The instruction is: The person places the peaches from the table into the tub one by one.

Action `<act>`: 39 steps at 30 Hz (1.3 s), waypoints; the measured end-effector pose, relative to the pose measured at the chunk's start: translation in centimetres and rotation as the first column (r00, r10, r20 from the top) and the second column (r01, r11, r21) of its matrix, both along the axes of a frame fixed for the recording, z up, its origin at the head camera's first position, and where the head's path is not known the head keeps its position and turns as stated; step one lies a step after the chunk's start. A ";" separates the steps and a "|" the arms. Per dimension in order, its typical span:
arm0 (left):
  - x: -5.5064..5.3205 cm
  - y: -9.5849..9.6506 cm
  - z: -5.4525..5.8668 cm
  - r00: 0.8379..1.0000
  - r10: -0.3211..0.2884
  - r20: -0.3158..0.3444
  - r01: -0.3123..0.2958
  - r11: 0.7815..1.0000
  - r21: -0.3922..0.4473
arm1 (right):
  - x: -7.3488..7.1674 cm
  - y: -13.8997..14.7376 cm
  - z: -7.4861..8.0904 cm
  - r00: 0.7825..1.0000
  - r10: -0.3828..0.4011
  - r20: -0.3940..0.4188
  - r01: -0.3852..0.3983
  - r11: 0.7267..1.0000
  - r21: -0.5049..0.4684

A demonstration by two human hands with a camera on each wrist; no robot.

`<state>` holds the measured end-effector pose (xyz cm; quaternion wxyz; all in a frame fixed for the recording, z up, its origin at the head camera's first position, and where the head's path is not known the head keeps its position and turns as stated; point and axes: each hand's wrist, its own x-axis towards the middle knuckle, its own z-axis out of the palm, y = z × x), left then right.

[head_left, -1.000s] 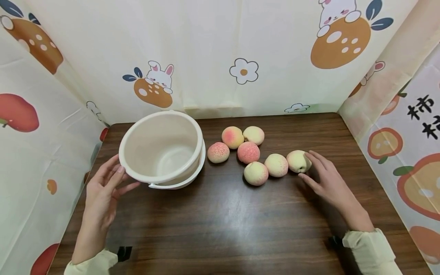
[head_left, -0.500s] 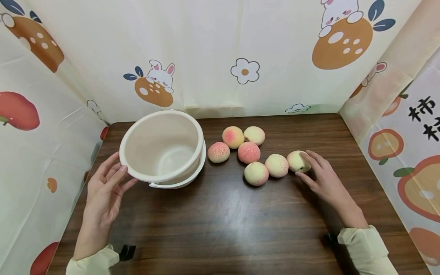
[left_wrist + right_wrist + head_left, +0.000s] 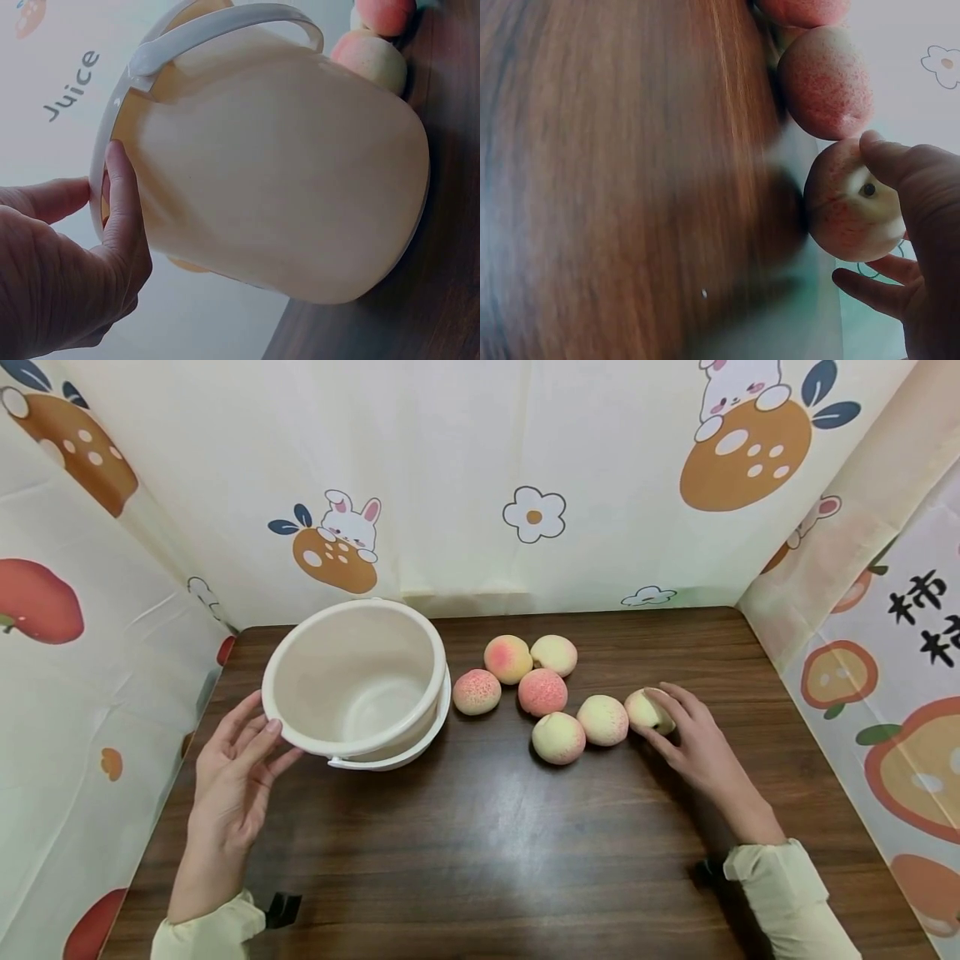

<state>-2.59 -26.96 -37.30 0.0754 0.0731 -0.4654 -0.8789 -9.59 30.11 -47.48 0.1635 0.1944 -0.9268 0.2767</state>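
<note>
Pinching 1 bucket (image 3: 277,172), L hand (image 3: 234,777); prob. 1/7 peaches (image 3: 851,221), R hand (image 3: 708,760)

A dark brown worktop (image 3: 480,868) with streaky wood grain runs across in front of me, a pale sheen on its middle. Behind it hangs a cream back cloth (image 3: 450,435), printed with rabbits peeking over spotted brown fruit, a large fruit print (image 3: 746,460) up on the right and a smaller fruit print (image 3: 336,562) lower left. A white flower print (image 3: 534,516) sits between. The left cloth (image 3: 52,718) shows a red fruit print (image 3: 37,602); the right cloth (image 3: 903,672) carries orange fruit and black characters (image 3: 917,597). From the left wrist, "Juice" lettering (image 3: 71,86) shows too.
</note>
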 end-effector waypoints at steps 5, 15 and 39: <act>0.0 0.0 0.0 1.000 -0.002 0.010 0.002 1.000 0.011 | -0.2 -0.3 -0.1 1.000 0.007 -0.022 -0.007 1.000 -0.011; -0.1 -0.1 0.1 1.000 -0.003 0.022 0.003 1.000 0.012 | -0.3 -0.1 0.0 1.000 0.010 -0.011 -0.010 1.000 0.001; -0.2 -0.1 0.0 0.999 0.010 0.036 -0.011 1.000 0.016 | -0.9 -0.9 2.6 0.996 -0.015 -0.083 0.022 0.996 0.087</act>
